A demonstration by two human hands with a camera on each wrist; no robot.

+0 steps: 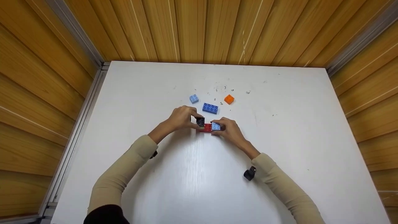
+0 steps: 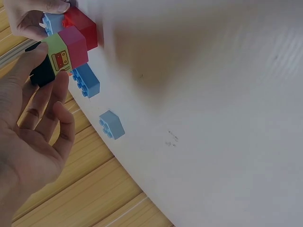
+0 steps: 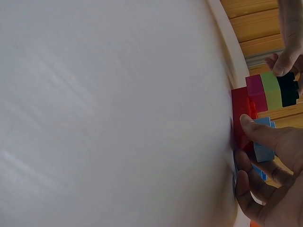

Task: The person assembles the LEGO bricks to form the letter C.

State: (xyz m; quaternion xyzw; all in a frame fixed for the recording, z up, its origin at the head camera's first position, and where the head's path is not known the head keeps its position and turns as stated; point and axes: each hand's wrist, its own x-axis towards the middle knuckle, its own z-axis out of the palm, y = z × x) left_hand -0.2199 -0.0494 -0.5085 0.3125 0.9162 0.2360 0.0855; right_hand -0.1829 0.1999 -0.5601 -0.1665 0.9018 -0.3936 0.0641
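Observation:
My left hand (image 1: 183, 118) pinches a stack by its black top brick (image 1: 200, 120). Below the black one come a lime green brick (image 2: 59, 53) with a printed picture and a magenta brick (image 2: 75, 45). The stack stands over one end of a long red brick (image 1: 207, 128); whether it is pressed onto the studs I cannot tell. On the other end of the red brick sits a light blue brick (image 1: 215, 126). My right hand (image 1: 230, 129) grips that end, its thumb (image 3: 255, 130) against the red and light blue bricks.
Just beyond the hands lies a longer blue brick (image 1: 210, 108). A second light blue brick (image 1: 194, 99) is to its left, and an orange brick (image 1: 229, 99) to its right. Dark marks speckle the white table (image 1: 279, 124) behind them. Wood-look panels (image 1: 202, 31) border the table.

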